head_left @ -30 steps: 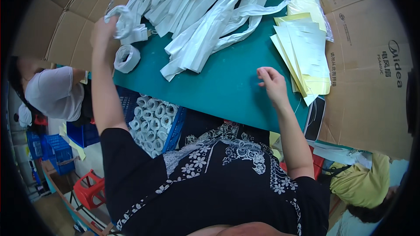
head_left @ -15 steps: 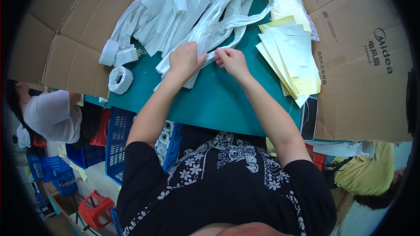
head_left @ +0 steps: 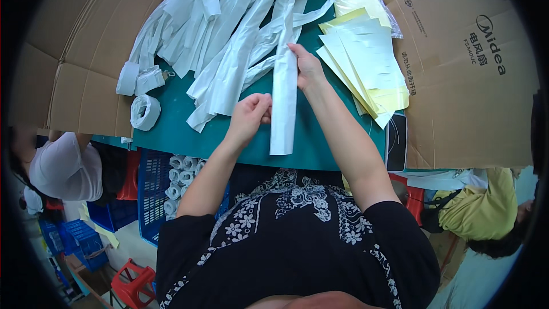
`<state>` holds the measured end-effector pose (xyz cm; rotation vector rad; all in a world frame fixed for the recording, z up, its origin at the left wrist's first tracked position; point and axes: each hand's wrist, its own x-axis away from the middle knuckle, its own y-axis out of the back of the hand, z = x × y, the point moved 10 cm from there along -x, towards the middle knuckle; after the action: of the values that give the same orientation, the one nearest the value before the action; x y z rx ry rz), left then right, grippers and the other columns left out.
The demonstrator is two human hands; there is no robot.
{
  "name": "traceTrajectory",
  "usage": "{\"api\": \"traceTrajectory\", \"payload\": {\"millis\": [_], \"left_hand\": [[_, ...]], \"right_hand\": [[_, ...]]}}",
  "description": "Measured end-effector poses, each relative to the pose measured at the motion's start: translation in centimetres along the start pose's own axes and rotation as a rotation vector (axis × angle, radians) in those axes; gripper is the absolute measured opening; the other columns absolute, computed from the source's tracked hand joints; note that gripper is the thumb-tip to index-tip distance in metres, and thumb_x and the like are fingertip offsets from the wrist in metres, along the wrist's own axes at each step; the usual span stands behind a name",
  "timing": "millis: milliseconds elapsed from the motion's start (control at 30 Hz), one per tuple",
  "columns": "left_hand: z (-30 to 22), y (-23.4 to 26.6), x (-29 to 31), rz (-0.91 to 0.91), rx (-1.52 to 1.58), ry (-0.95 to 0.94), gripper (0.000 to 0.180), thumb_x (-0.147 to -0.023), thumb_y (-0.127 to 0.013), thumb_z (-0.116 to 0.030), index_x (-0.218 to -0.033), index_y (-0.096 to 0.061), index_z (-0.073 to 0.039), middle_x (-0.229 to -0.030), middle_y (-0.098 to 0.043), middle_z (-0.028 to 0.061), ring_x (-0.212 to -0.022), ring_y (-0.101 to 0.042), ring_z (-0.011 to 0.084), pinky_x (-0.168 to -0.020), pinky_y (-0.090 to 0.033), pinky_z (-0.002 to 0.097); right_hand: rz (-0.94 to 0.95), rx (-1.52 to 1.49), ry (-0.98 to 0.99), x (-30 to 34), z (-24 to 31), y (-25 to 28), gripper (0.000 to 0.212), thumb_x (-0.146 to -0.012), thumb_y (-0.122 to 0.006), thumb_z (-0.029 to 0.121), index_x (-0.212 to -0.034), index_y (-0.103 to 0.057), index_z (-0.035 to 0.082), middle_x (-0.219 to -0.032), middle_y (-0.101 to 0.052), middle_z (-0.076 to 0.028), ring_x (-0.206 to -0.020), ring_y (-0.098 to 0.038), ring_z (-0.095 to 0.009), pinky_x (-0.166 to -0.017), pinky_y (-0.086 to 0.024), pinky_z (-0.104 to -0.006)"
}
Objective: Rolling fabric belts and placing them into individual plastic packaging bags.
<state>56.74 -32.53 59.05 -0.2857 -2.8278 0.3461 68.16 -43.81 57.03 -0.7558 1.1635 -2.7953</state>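
A long, flat white strip [head_left: 282,114] with a slight sheen hangs down over the green table, its squared end towards me. My right hand [head_left: 307,67] grips its right edge, thumb on top. Lower down, on the other side, the curled fingers of my left hand [head_left: 250,115] pinch at the left edge; their tips are partly hidden. The strip's upper part runs back into a heap of similar white strips [head_left: 229,28]. Two rolled-up white strips, an upper roll [head_left: 127,78] with a metal clip beside it and a lower roll [head_left: 145,113], lie left of the heap.
Cardboard walls stand left [head_left: 91,80] and right [head_left: 457,91] of the green table [head_left: 240,146]. Yellow and white sheets [head_left: 366,63] lie at the right, above a dark flat device [head_left: 396,143]. Below sits a blue crate [head_left: 154,194] with several white rolls. People are seated on both sides.
One strip now lies straightened towards me. My right hand has moved up along its right side, and my left hand has come down nearer to me. The view has shifted slightly.
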Motion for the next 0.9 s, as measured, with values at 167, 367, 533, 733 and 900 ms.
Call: {"api": "traceTrajectory", "payload": {"millis": [167, 367, 533, 733, 900], "left_hand": [[-5.0, -0.8, 6.4, -0.171, -0.779, -0.711, 0.038, -0.08, -0.064, 0.001, -0.114, -0.049, -0.002, -0.093, -0.057, 0.0097, -0.075, -0.058, 0.0137, -0.061, -0.049, 0.0249], [-2.9, -2.4, 9.5, -0.084, -0.801, -0.768, 0.059, -0.073, -0.066, 0.005, -0.125, -0.04, -0.004, -0.107, -0.051, 0.015, -0.083, -0.057, 0.0191, -0.066, -0.049, 0.0272], [1.4, -3.9, 8.8, 0.09, -0.189, -0.372, 0.06, -0.08, -0.061, -0.008, -0.133, -0.031, -0.003, -0.117, -0.047, 0.0143, -0.094, -0.056, 0.0227, -0.08, -0.048, 0.0309], [7.1, -9.0, 8.9, 0.232, 0.437, 0.304, 0.032, -0.09, -0.055, -0.02, -0.113, -0.05, 0.002, -0.101, -0.061, 0.0107, -0.087, -0.06, 0.0136, -0.074, -0.049, 0.0275], [5.7, -6.4, 8.6, -0.024, 0.005, 0.041, 0.014, -0.084, -0.064, -0.012, -0.088, -0.057, 0.0, -0.077, -0.063, 0.0028, -0.066, -0.058, 0.0061, -0.06, -0.047, 0.0205]], "right_hand": [[-0.09, -0.005, -0.026, 0.9, 0.3, 1.2, 0.021, -0.088, -0.058, 0.027, -0.09, -0.061, 0.007, -0.075, -0.063, -0.006, -0.064, -0.059, -0.019, -0.058, -0.051, -0.0382], [-0.016, -0.042, 0.006, 2.7, 0.2, 1.2, 0.021, -0.091, -0.055, 0.028, -0.09, -0.061, 0.008, -0.072, -0.062, -0.004, -0.058, -0.057, -0.017, -0.053, -0.05, -0.0319], [0.354, -0.446, -0.175, 5.5, -1.4, 0.1, 0.02, -0.092, -0.048, 0.028, -0.087, -0.054, 0.01, -0.052, -0.042, 0.006, -0.043, -0.043, -0.007, -0.041, -0.033, -0.0208], [0.877, -0.706, -0.134, 8.8, -1.2, -1.9, 0.03, -0.092, -0.043, 0.034, -0.092, -0.054, 0.006, -0.056, -0.046, 0.001, -0.046, -0.043, -0.01, -0.049, -0.039, -0.0248], [0.243, 0.152, 0.077, 9.1, -1.0, 3.4, 0.063, -0.09, -0.035, 0.058, -0.118, -0.05, 0.004, -0.103, -0.062, -0.01, -0.087, -0.062, -0.021, -0.075, -0.051, -0.0359]]}}
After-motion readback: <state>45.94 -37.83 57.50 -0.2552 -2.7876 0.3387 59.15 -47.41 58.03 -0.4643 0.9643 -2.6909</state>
